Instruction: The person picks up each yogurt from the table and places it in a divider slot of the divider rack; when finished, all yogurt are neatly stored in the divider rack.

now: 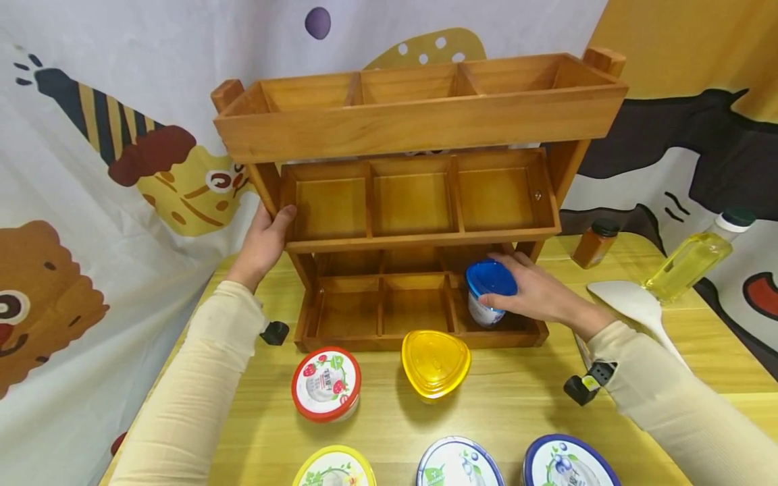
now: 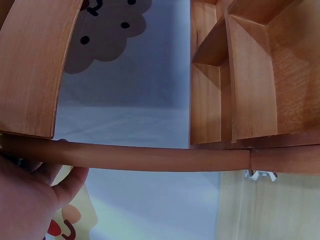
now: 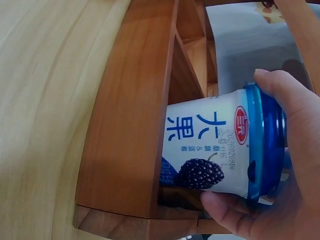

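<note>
"Three tiers of smooth orange-brown wood form the rack (image 1: 419, 125); two dividers per tier, three rectangular compartments each. Where is the cup?"

"The blue-lidded cup (image 1: 486, 280) is in the bottom tier's right compartment, behind the front board. White tapering wall, printed blackberry, glossy plastic lid. Whether its base touches the wood, I cannot tell."

"State of your hands?"

"My right hand (image 1: 537, 287) holds the cup by its lid, thumb and fingers spread round the rim. My left hand (image 1: 264, 239) grips the rack's left upright beside the middle tier."

"Edges and room?"

"My right hand is in the gap below the middle tier's straight front edge. On the near side, bare grained boards of the table (image 1: 267, 405) show between the red-rimmed tub (image 1: 327, 385) and the yellow-lidded cup (image 1: 435, 364), with a wider stretch right of the latter."

"Count the rest."

"Five containers outside the rack: those two, the second with a rounded-triangle lid, plus three round ones nearest me, cut by the frame: yellow-rimmed tub (image 1: 334, 469), pale-blue-rimmed tub (image 1: 460, 464), violet-rimmed tub (image 1: 569, 464). Far right: one brown jar (image 1: 595, 244), one clear bottle (image 1: 693, 263) of yellow liquid, one white broad-headed utensil (image 1: 632, 304)."
</note>
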Demonstrator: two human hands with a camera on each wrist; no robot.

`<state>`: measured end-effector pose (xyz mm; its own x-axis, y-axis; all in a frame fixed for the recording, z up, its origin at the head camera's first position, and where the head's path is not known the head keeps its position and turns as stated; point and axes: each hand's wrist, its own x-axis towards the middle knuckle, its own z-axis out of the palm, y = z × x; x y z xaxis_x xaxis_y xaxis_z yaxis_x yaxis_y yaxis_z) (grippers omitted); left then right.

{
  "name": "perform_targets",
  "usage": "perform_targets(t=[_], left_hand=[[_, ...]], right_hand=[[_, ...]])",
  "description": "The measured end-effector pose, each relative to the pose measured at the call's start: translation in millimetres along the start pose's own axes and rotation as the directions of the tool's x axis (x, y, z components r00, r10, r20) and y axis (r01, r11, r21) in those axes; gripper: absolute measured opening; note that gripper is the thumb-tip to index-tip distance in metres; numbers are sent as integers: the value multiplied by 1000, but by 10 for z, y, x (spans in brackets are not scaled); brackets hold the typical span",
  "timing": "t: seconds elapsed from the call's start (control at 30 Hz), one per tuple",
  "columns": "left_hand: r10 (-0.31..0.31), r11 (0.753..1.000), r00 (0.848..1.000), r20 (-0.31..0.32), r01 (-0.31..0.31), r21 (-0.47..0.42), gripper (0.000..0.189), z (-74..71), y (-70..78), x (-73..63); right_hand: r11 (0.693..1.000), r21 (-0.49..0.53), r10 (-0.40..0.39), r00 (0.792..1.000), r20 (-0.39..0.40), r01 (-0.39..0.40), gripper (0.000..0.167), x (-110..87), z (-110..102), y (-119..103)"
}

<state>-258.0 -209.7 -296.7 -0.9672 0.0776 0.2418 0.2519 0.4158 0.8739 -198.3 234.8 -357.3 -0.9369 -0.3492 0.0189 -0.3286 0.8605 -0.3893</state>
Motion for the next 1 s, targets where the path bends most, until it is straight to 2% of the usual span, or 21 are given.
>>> perform_targets(t=[0.47,0.73,1.0], left_hand=[[1,1000,1000,13,-1,-8,48,3,4,-8],[-10,1000,1000,13,11,-13,50,5,2,-11],[-36,999,999,25,36,-14,51,-9,15,-17]], right_hand=[[999,25,32,999,16,-32,94,-25,-24,24],[995,88,34,999,19,-36,93,-183,-280,-32],[999,-3,33,999,-10,-33,93,-404,-511,-173]])
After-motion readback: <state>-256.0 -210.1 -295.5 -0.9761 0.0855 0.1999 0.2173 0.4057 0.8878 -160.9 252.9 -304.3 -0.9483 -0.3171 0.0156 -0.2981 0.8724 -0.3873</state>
